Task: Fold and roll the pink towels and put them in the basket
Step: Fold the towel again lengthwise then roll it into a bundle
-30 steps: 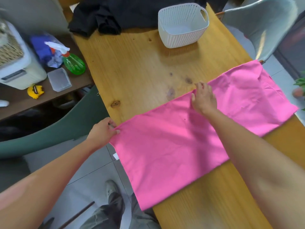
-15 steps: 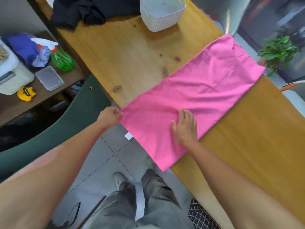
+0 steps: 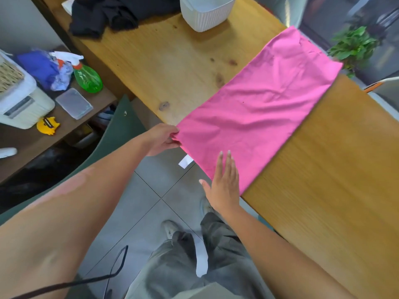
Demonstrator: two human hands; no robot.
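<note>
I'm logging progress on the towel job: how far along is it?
Done: the pink towel lies folded into a long strip on the table. In hand: the left hand pinches its near corner and the right hand lies flat on its near end. Left: rolling it and putting it in the basket.

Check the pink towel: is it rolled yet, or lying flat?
Flat, not rolled: the pink towel lies spread across the table, no coil anywhere; the left hand pinches one corner.
</note>
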